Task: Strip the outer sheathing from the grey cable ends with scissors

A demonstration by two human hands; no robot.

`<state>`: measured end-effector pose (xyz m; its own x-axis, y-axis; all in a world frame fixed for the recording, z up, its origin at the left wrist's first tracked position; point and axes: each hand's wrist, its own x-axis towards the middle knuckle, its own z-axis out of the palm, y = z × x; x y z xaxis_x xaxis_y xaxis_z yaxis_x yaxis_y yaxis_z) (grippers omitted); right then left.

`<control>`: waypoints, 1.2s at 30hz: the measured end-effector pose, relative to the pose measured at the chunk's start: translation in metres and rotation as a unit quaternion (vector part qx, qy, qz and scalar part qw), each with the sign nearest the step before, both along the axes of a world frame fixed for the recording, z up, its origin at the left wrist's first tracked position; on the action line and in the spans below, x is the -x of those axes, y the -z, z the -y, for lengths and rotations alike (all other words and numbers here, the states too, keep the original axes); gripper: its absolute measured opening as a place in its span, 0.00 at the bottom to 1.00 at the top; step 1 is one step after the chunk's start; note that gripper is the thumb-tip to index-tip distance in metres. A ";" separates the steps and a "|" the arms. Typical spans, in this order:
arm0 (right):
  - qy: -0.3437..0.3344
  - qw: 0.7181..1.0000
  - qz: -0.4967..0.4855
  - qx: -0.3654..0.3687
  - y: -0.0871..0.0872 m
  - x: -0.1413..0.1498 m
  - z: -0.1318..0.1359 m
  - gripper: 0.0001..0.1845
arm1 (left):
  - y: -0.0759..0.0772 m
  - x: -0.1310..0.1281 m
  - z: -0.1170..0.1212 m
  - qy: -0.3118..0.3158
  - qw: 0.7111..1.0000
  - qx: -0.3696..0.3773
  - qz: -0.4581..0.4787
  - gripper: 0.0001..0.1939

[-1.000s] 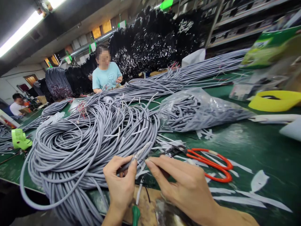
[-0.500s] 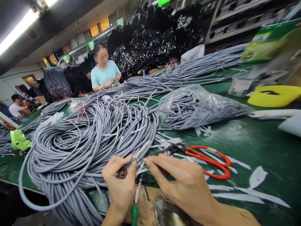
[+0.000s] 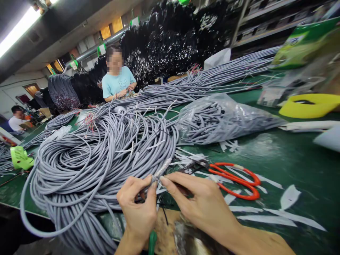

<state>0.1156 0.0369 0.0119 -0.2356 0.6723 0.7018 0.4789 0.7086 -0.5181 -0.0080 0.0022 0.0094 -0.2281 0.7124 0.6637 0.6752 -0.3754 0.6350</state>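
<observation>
My left hand (image 3: 138,205) is closed in a pinch round the end of a grey cable, whose bare silvery braided tip (image 3: 162,169) sticks up past the thumb. My right hand (image 3: 204,205) meets it from the right, forefinger and thumb pressed against that same stripped end. Both hands hover over the near edge of the green table (image 3: 292,166). A big heap of coiled grey cable (image 3: 101,156) lies to the left. Red-handled scissors (image 3: 233,179) rest just right of my hands.
A clear plastic bag of grey cable pieces (image 3: 223,120) lies behind the scissors. White strips of cut sheath (image 3: 265,212) litter the table. A yellow tub (image 3: 310,105) stands far right, a green device (image 3: 20,157) far left. A person in a light blue shirt (image 3: 117,83) works opposite.
Both hands have edged slightly up and closer together on the cable tip. The view has shifted a little; nothing else moved.
</observation>
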 end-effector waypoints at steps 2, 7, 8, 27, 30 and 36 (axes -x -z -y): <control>-0.021 0.999 -0.006 0.049 0.000 0.002 0.000 0.23 | 0.001 -0.001 0.000 -0.005 0.999 -0.007 -0.030 0.06; -0.008 0.999 -0.034 -0.008 0.005 0.005 0.002 0.20 | 0.000 -0.002 -0.001 0.005 1.000 0.025 0.002 0.06; 0.004 0.998 -0.033 -0.049 0.006 0.006 0.003 0.19 | -0.001 -0.002 -0.001 0.009 0.999 0.034 0.017 0.06; 0.003 0.999 -0.015 -0.051 0.001 0.002 0.001 0.18 | -0.007 0.008 0.001 0.047 0.988 0.049 0.139 0.10; -0.032 0.999 -0.030 -0.002 0.001 0.004 0.002 0.18 | -0.007 0.007 0.001 0.045 0.992 0.042 0.112 0.09; -0.072 0.993 -0.066 0.072 0.002 0.007 -0.001 0.17 | -0.007 0.006 0.002 0.037 0.995 0.031 0.090 0.08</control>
<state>0.1088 0.0377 0.0098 -0.2488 0.7343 0.6316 0.3000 0.6785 -0.6706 -0.0143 0.0007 0.0165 -0.2855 0.7694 0.5714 0.5200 -0.3764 0.7668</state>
